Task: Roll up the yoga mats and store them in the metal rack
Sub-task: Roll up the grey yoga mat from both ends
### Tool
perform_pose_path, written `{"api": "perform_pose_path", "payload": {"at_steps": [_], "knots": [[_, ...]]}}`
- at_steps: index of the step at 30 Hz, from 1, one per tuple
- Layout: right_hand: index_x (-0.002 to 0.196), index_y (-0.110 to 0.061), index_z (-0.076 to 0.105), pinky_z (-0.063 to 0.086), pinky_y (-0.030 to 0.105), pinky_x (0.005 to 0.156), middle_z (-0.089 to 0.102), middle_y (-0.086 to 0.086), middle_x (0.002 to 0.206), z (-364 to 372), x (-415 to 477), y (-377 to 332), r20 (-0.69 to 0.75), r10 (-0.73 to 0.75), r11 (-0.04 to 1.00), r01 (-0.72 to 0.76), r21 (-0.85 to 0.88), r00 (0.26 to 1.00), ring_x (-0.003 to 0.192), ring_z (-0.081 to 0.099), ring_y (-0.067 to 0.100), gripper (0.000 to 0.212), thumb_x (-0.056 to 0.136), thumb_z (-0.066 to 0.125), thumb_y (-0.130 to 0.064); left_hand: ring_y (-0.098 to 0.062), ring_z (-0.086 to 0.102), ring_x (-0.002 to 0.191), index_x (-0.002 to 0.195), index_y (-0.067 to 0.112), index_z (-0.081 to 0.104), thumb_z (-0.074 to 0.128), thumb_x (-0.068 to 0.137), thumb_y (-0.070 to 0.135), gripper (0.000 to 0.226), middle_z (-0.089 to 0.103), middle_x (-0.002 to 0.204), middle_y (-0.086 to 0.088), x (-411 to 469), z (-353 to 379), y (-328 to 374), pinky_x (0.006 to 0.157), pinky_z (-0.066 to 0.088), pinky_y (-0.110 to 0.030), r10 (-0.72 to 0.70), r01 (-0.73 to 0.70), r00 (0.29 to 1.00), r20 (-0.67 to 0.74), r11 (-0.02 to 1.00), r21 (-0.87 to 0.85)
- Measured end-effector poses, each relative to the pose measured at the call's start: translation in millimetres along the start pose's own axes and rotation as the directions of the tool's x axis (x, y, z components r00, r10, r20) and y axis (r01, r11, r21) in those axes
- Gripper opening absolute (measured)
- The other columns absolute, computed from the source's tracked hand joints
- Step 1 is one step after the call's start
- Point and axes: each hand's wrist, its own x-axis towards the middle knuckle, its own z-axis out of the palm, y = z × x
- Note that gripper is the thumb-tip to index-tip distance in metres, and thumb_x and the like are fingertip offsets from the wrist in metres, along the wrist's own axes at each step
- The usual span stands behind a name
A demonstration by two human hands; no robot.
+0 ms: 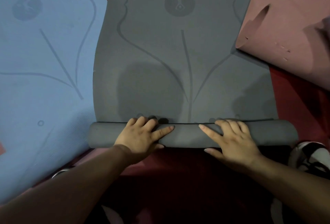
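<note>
Head: mat roll [186, 136] apparently crosswise

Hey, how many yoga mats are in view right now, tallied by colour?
blue mat: 1
grey mat: 1
pink mat: 1
Total: 3

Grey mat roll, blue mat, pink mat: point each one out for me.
grey mat roll [186, 134]: head view, bare middle of the rolled part.
blue mat [44, 54]: head view, flat surface at the left.
pink mat [289, 18]: head view, flat surface at the upper right.
</note>
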Motion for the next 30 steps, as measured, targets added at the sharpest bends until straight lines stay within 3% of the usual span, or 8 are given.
{"api": "perform_pose_path", "payload": {"at_steps": [3,6,12,14,18,23,27,30], "knots": [[0.148,-0.041,0.046,0.039,0.049,0.095,0.059,0.011,0.125,2,3,-3,-0.05,0.016,1.0,-0.016,0.0,0.999,0.112,0.054,0.033,0.069,0.087,0.042,-0.072,-0.025,0.053,0.093,0.151,0.048,0.03,0.032,0.088,0.071,0.067,0.057,0.115,0.001,7,-2,-6,0.077,0.05,-0.041,-0.01,0.01,1.0,0.027,1.0,-0.001],[0.148,-0.044,0.043,0.041,0.049,0.093,0.06,0.007,0.123,-3,14,3,0.037,0.016,1.0,-0.016,0.002,0.999,0.11,0.056,0.03,0.07,0.086,0.037,-0.075,-0.025,0.054,0.095,0.152,0.047,0.029,0.031,0.088,0.072,0.068,0.057,0.117,0.001,11,-7,-8,0.078,0.049,-0.04,-0.008,0.008,1.0,0.027,1.0,-0.003],[0.153,-0.053,0.024,0.034,0.042,0.107,0.049,-0.007,0.13,-12,27,13,0.14,-0.002,1.0,0.0,0.014,0.99,0.123,0.046,0.018,0.073,0.086,0.023,-0.081,-0.032,0.054,0.102,0.155,0.042,0.033,0.051,0.093,0.064,0.069,0.057,0.129,-0.01,0,-4,9,0.081,0.044,-0.045,-0.035,0.038,0.997,-0.066,0.998,0.047],[0.154,-0.051,0.024,0.034,0.042,0.106,0.049,-0.006,0.129,-13,28,14,0.101,-0.022,1.0,0.02,0.014,0.995,0.122,0.047,0.019,0.074,0.086,0.023,-0.08,-0.032,0.052,0.102,0.155,0.044,0.032,0.044,0.091,0.068,0.069,0.057,0.13,-0.008,4,-3,8,0.082,0.044,-0.045,-0.051,0.052,0.999,-0.01,0.998,0.046],[0.15,-0.036,0.046,0.038,0.05,0.1,0.058,0.014,0.127,-4,14,4,-0.041,0.005,1.0,-0.005,0.01,0.999,0.115,0.054,0.034,0.07,0.088,0.04,-0.068,-0.027,0.05,0.102,0.154,0.05,0.024,0.028,0.09,0.073,0.068,0.054,0.127,0.0,16,-11,-6,0.083,0.046,-0.043,-0.068,0.069,0.993,0.094,0.998,-0.007],[0.15,-0.038,0.044,0.034,0.052,0.107,0.058,0.014,0.131,-7,23,6,-0.02,0.025,1.0,-0.025,0.001,0.999,0.119,0.054,0.034,0.07,0.088,0.039,-0.07,-0.023,0.043,0.119,0.153,0.057,-0.001,0.006,0.084,0.08,0.073,0.043,0.135,0.006,31,-19,-20,0.099,0.038,-0.041,-0.073,0.09,0.969,0.237,0.994,-0.061],[0.153,-0.044,0.034,0.036,0.048,0.107,0.058,0.006,0.132,-11,33,14,0.062,0.013,1.0,-0.013,0.001,0.998,0.121,0.053,0.028,0.071,0.089,0.031,-0.075,-0.027,0.052,0.099,0.154,0.049,0.023,0.033,0.091,0.074,0.068,0.056,0.122,-0.002,28,-20,-16,0.083,0.046,-0.043,-0.044,0.044,0.998,0.034,0.999,-0.005],[0.155,-0.048,0.022,0.03,0.044,0.113,0.052,0.0,0.138,-12,39,20,0.091,0.0,1.0,-0.001,0.008,0.996,0.128,0.048,0.022,0.072,0.089,0.022,-0.078,-0.032,0.053,0.1,0.154,0.045,0.034,0.052,0.091,0.062,0.067,0.058,0.127,-0.008,20,-14,1,0.086,0.045,-0.047,-0.086,0.087,0.993,-0.078,0.996,0.008]]}}
